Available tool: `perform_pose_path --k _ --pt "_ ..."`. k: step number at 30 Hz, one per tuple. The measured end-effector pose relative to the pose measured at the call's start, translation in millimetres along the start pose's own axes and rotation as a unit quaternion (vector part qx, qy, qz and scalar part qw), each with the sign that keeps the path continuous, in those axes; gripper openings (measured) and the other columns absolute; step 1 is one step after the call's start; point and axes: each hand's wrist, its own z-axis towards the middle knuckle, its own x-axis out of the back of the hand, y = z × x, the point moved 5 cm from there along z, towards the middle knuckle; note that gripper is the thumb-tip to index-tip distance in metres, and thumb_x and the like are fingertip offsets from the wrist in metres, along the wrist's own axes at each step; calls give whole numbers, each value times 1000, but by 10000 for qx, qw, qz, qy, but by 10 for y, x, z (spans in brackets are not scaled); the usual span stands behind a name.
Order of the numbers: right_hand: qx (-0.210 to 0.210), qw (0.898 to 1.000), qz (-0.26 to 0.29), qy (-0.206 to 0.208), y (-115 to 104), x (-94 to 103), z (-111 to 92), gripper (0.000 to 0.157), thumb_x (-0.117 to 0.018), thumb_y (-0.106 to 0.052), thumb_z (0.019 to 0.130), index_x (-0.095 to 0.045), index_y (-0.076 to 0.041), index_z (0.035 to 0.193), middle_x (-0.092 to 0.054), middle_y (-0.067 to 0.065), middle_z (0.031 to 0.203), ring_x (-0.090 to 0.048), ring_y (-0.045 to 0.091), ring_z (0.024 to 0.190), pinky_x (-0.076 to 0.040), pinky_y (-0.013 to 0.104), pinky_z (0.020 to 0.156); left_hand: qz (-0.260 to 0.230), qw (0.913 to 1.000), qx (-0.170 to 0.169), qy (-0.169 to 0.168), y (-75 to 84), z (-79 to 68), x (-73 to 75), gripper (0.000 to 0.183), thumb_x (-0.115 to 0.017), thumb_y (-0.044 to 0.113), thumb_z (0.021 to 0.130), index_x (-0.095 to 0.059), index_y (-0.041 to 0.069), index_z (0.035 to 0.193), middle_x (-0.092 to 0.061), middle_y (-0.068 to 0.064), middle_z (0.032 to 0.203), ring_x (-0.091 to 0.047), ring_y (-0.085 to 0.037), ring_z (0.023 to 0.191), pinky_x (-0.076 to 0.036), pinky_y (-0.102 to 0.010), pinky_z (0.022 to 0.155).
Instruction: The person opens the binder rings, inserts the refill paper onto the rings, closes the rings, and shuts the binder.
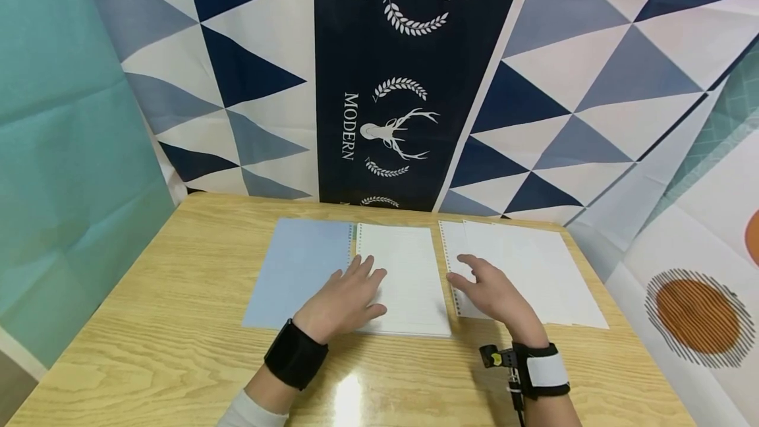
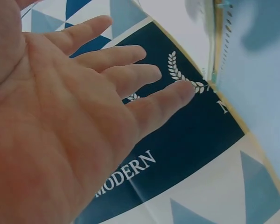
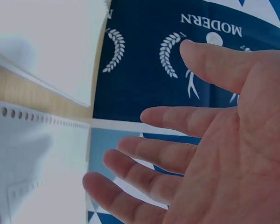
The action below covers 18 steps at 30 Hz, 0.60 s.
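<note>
A notebook lies opened flat on the table, a light blue sheet or cover (image 1: 302, 262) on its left and a stack of white lined paper (image 1: 406, 269) on its right. Holes run along the edges where the two sides meet. My left hand (image 1: 346, 298) is over this middle seam, fingers spread and holding nothing. Loose white punched sheets (image 1: 528, 269) overlap in a fan to the right. Above their left, holed edge is my right hand (image 1: 492, 288), its fingers relaxed and palm bare in the right wrist view. Whether either hand touches paper I cannot tell.
The wooden table (image 1: 178, 335) carries all the paper. Behind its far edge hangs a patterned cloth (image 1: 261, 84) with triangles and deer heads. A teal cloth (image 1: 77, 137) hangs at left. Both wrists wear black straps, the right strap (image 1: 542, 371) with a small camera and cable.
</note>
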Motion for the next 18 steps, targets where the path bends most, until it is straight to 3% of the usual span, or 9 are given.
perform_pose_path --k 8,18 --pt "-226 9993 -57 307 208 231 -54 70 -50 -46 106 -38 4 153 -37 35 156 -45 57 134 -48 63 101 145 9996 -191 131 112 27 48 64 -56 47 103 -38 16 157 -30 -18 166 -26 -37 156 -38 -60 117" --pt "-1052 9938 340 125 682 537 -211 84 -38 -59 105 -21 3 159 -23 37 160 -28 58 144 -42 66 104 387 9984 -400 103 255 17 32 64 -54 49 104 -35 20 158 -28 -15 168 -25 -35 157 -38 -58 118"
